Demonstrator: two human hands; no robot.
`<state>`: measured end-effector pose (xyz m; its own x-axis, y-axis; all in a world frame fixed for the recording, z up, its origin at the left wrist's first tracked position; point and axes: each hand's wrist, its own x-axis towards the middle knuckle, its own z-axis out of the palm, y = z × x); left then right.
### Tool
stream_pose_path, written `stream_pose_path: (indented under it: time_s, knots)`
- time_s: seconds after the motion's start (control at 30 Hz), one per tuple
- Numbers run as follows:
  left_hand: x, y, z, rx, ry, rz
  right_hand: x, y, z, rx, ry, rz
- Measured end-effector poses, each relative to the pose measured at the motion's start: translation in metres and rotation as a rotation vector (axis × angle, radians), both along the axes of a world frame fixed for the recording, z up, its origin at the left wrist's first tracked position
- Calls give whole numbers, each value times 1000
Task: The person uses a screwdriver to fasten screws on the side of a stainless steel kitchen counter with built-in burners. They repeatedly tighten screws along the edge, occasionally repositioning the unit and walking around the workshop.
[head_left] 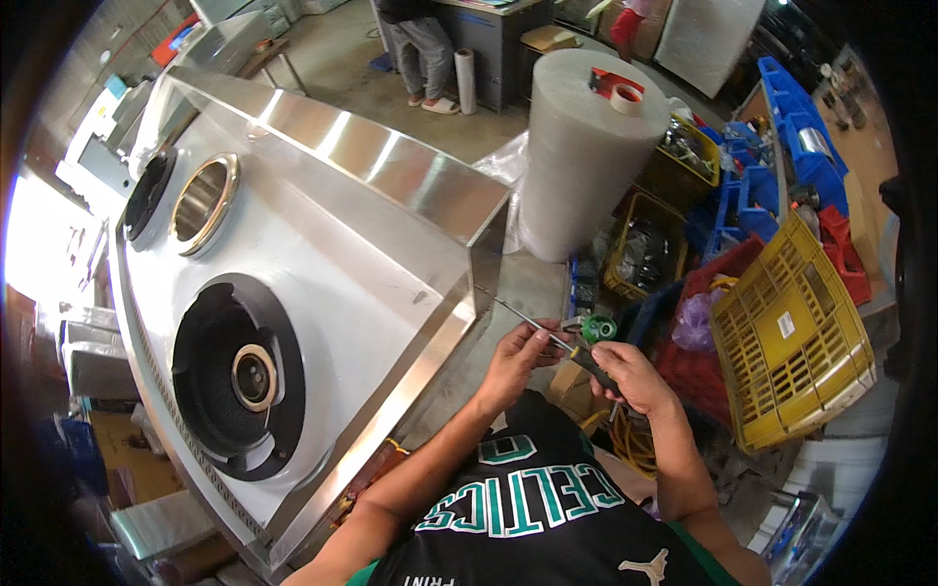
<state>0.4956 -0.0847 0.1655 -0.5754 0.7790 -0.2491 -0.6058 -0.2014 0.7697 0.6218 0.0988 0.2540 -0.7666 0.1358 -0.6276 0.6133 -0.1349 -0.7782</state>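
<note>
Screwdriver, thin steel-shafted with dark handle (pixel 557 340), is clamped by right hand (pixel 633 376) at the handle (left hand (pixel 516 356) pinching the shaft ahead), its tip seemingly being aimed at the stainless steel stove's corner (pixel 481 273); steadying comes next.

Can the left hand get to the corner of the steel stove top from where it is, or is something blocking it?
Probably yes. The left hand, pinching the screwdriver shaft, sits just off the stove top corner, with only open floor between. It would have to let go of the shaft first.
</note>
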Motion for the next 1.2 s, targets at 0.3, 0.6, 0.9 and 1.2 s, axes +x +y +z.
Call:
stream_pose_path:
  time_s: [0.3, 0.6, 0.9, 1.2]
  knots:
    - [14, 7, -3, 30, -3, 138, 44, -41, 12, 838, 596, 8]
    - [9, 20, -9, 104, 25, 165, 42, -35, -14, 42, 128, -512]
    - [5, 14, -2, -54, -4, 129, 58, -28, -38, 1005, 578, -58]
    - [-1, 5, 13, 10, 6, 45, 49, -21, -35, -46, 283, -445]
